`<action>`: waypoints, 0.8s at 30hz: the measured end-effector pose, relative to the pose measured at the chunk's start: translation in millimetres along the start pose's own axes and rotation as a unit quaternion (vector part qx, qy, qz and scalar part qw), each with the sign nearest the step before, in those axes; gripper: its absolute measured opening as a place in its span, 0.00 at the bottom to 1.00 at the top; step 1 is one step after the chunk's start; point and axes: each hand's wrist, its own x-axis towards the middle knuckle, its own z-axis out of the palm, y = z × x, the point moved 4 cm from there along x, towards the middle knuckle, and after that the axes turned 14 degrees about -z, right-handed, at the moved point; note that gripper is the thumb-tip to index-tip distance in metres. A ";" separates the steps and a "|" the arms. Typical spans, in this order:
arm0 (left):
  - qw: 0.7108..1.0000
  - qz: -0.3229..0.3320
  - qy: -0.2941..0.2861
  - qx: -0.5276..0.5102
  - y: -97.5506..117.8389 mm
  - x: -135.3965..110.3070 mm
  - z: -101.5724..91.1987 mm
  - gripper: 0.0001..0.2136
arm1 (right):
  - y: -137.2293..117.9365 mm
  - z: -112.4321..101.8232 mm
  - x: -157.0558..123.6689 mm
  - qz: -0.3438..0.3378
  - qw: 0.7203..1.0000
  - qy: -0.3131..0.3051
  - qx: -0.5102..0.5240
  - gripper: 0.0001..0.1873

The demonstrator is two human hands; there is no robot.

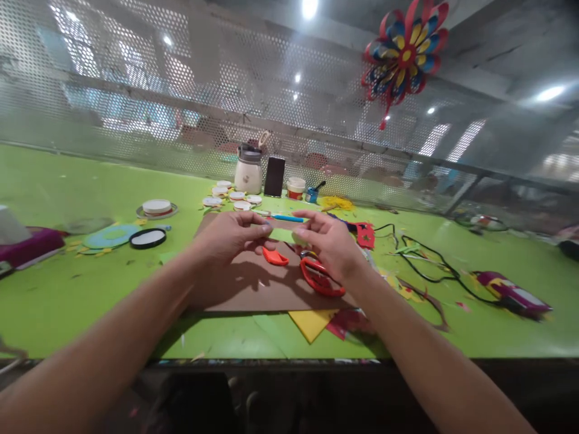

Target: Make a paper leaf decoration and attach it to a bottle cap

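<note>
Forearms [122, 337], hands [221, 238] beyond, green paper [283, 235] held between them

A green table [99, 289] carries a brown board [246, 292], white jug [248, 176] and tub [296, 188].

Green tabletop [90, 184]; grey perforated screen [280, 114] along far edge; bright lamps [550, 93] below grey ceiling [493, 48].

A paper-craft workshop is showing itself: red-handled scissors [311, 282] are lying just beneath the right hand [328, 241]; coloured paper [312, 325] is poking out on that hand's near side; beyond it a perforated screen [298, 120] is standing; above, a flower ornament [406, 57] is hanging.
</note>
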 end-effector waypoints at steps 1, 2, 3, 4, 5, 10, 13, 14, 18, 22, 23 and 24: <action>1.000 0.008 0.006 -0.005 0.2 -1.1 2.0 0.04 | 2.1 -0.9 0.3 0.013 1.000 0.007 0.014 0.17; 1.000 0.015 0.008 -0.006 0.3 -2.2 4.4 0.04 | 4.0 -0.7 0.3 0.027 0.999 0.010 0.027 0.17; 1.000 0.022 0.007 -0.004 0.4 -3.4 6.8 0.04 | 5.6 0.3 0.0 0.038 0.999 0.009 0.036 0.16; 1.000 0.027 0.004 0.000 0.4 -4.7 9.0 0.04 | 6.6 1.9 -0.4 0.044 0.998 0.007 0.043 0.15; 0.999 0.032 0.001 0.004 0.4 -6.0 10.7 0.04 | 7.1 3.5 -0.7 0.045 0.998 0.007 0.050 0.15; 0.998 0.059 -0.026 0.014 3.3 -12.1 10.8 0.07 | 6.2 7.2 -1.2 0.031 0.997 0.006 0.066 0.14; 0.997 0.054 -0.052 0.024 3.9 -12.6 7.7 0.11 | 3.8 6.1 -1.1 0.025 0.998 -0.002 0.061 0.12; 0.997 0.052 -0.057 0.028 3.9 -12.4 6.6 0.12 | 3.0 5.8 -1.2 0.023 0.998 -0.007 0.055 0.11; 0.995 0.048 -0.069 0.047 3.7 -11.4 5.8 0.12 | 1.3 5.3 -1.2 0.016 0.999 -0.019 0.026 0.11; 0.994 0.051 -0.080 0.058 4.2 -12.4 7.7 0.11 | 2.4 5.3 -0.5 0.002 0.999 -0.023 0.029 0.10; 0.993 0.054 -0.083 0.058 4.6 -12.9 8.3 0.11 | 2.8 5.3 -0.4 -0.002 0.999 -0.025 0.036 0.09; 0.993 0.056 -0.085 0.058 4.9 -13.4 8.7 0.11 | 3.4 5.2 -0.3 -0.005 0.999 -0.026 0.043 0.09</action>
